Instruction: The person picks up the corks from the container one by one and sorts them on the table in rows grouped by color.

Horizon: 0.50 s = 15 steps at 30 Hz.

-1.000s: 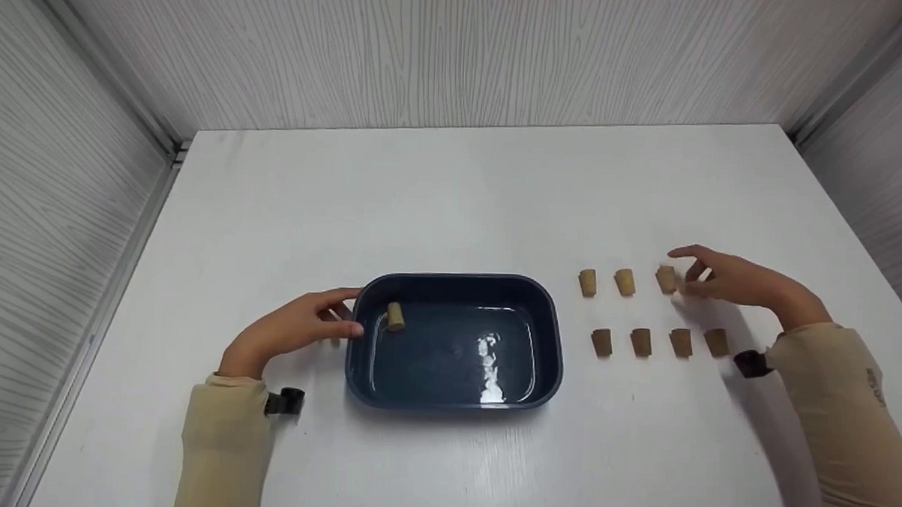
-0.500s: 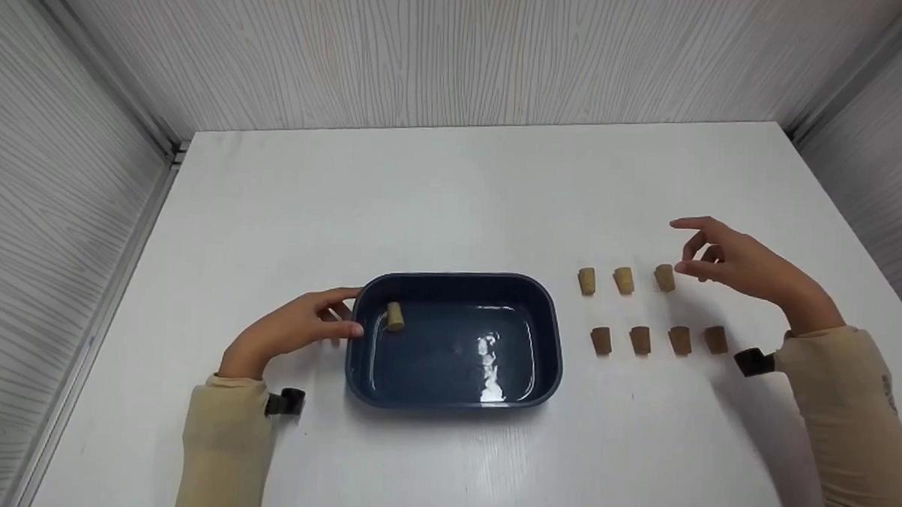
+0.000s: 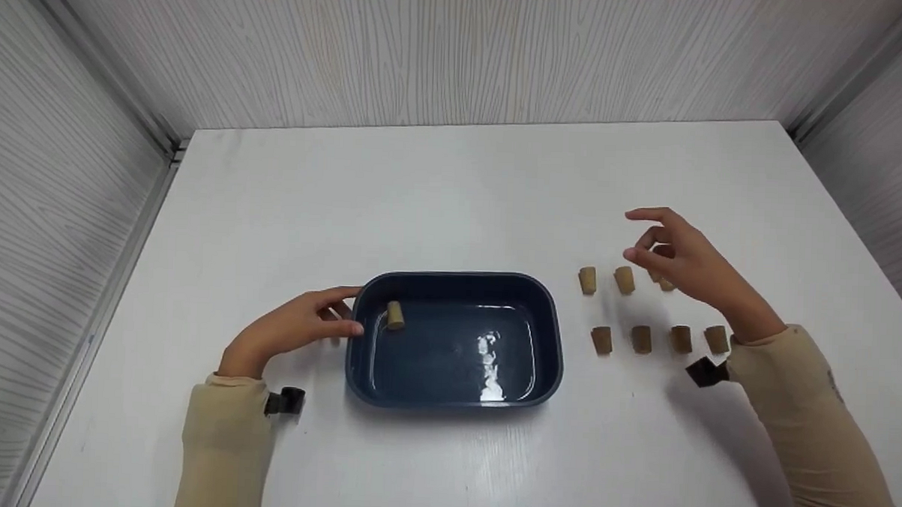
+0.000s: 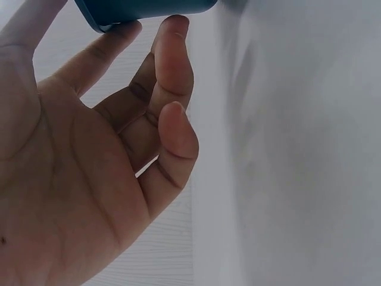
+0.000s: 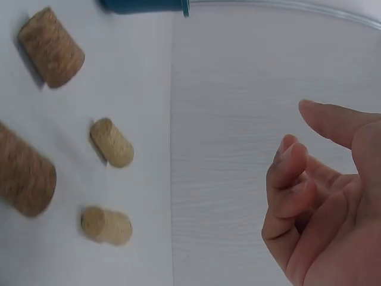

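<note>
A dark blue plastic tub (image 3: 453, 404) lies on the white table, with one cork (image 3: 395, 316) inside near its left wall. My left hand (image 3: 291, 327) grips the tub's left rim, the thumb over the edge and the other fingers outside; in the left wrist view fingertips meet the blue wall. To the right of the tub, several corks (image 3: 602, 340) lie in two rows. Above the back row hovers my right hand (image 3: 680, 258), holding nothing, its thumb and index finger spread apart. It partly hides the rightmost back-row cork (image 3: 667, 285). Nearest its fingertips is the middle back-row cork (image 3: 625, 280).
Wood-grain panels (image 3: 458, 59) rise behind the table and at both sides. Black wrist cameras (image 3: 708, 371) stick out from both sleeves. The table's white surface (image 3: 438, 193) extends behind the tub.
My right hand has lifted off the rightmost back-row cork without it, then moved left over the back row. The left hand, tub and corks stay in place.
</note>
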Each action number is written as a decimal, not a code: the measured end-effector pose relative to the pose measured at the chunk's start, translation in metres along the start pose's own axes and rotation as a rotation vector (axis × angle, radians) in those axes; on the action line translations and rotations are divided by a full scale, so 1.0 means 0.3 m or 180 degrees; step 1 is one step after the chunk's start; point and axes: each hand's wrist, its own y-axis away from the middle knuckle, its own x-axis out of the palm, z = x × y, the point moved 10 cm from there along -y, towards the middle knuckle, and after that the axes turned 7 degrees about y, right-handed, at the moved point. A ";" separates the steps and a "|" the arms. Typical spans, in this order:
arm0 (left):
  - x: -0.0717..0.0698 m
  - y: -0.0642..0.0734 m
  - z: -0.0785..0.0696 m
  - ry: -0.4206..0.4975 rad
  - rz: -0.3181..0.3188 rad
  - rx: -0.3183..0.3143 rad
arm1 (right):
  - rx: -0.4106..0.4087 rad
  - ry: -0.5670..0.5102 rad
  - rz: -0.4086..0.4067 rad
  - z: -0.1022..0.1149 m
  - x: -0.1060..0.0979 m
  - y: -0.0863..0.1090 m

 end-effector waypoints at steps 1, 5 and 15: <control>0.001 0.000 0.001 -0.0002 0.0005 -0.0006 | -0.0013 -0.0082 0.0006 0.014 0.013 -0.004; 0.001 0.001 0.005 -0.0022 -0.0001 -0.0038 | -0.0140 -0.0248 0.0006 0.072 0.058 -0.016; 0.004 -0.007 -0.005 0.0037 0.0016 0.0003 | -0.0307 -0.0421 0.0061 0.193 0.112 -0.061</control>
